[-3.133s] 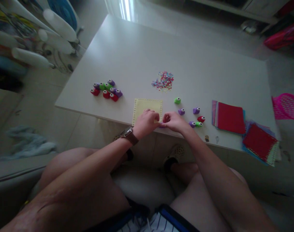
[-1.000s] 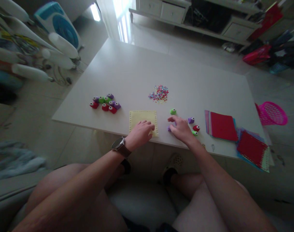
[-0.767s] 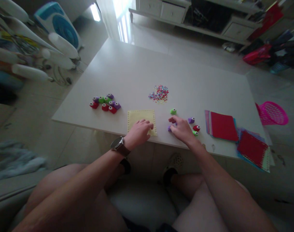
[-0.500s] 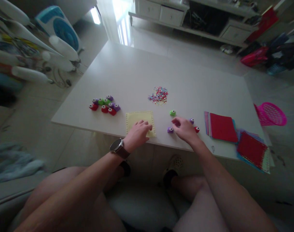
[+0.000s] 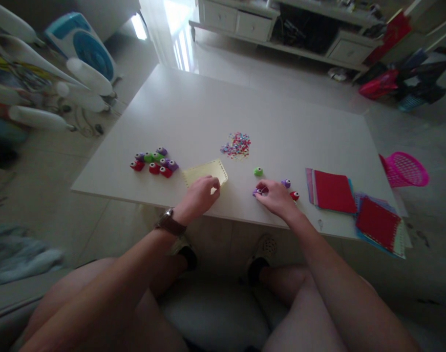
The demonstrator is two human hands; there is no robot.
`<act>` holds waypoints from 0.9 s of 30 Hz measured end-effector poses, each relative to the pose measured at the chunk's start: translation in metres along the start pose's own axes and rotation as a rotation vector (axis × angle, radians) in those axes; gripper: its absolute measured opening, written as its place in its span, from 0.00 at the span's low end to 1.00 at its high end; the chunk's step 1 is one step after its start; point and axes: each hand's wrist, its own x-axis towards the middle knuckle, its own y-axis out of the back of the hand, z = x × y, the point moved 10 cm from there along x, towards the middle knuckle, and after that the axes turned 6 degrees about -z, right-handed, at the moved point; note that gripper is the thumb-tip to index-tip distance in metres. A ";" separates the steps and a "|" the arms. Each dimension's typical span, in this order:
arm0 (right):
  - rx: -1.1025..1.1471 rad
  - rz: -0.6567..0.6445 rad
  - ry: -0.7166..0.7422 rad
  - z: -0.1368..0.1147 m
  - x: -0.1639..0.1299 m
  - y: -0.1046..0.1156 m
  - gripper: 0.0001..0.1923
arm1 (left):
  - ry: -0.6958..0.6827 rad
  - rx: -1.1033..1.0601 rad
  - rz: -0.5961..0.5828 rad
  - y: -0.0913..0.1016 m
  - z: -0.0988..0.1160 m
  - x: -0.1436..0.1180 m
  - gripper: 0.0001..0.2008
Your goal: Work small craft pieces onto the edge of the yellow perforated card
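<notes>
A pale yellow square of paper (image 5: pixel 204 171) with punched holes along its edges is in my left hand (image 5: pixel 203 192), pinched at the near right part and tilted up from the table. My right hand (image 5: pixel 274 195) has its thumb and fingers closed around a small purple craft punch (image 5: pixel 256 192) on the table. Around that hand are a green craft punch (image 5: pixel 258 171), another purple punch (image 5: pixel 286 183) and a red punch (image 5: pixel 295 195). Beyond the paper lies a scatter of tiny coloured paper cut-outs (image 5: pixel 237 145).
Several more punches (image 5: pixel 155 159) stand grouped at the left of the white table (image 5: pixel 193 107). On the right are a stack of coloured paper squares (image 5: pixel 334 191) and a pile of punched sheets (image 5: pixel 378 225) overhanging the edge. A pink basket (image 5: pixel 408 169) stands past it.
My left hand has closed on the yellow paper and lifted and turned it. My right hand has moved slightly left and closed around the near purple punch.
</notes>
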 end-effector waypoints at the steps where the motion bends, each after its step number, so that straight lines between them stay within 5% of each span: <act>1: 0.007 0.017 -0.009 0.001 0.000 0.003 0.03 | 0.037 -0.047 0.036 0.005 -0.005 0.002 0.04; 7: 0.024 0.065 -0.027 0.002 -0.001 0.010 0.03 | 0.177 0.029 0.120 0.024 -0.014 -0.001 0.05; 14: -0.074 -0.126 0.062 -0.013 0.000 -0.019 0.06 | 0.157 0.279 -0.122 -0.005 -0.004 -0.010 0.07; 19: 0.094 -0.049 0.120 -0.035 0.014 -0.020 0.11 | 0.121 0.389 -0.186 -0.024 0.008 -0.018 0.07; 27: 0.295 -0.151 0.076 -0.068 0.050 -0.046 0.14 | 0.165 0.361 -0.219 -0.027 0.017 -0.029 0.07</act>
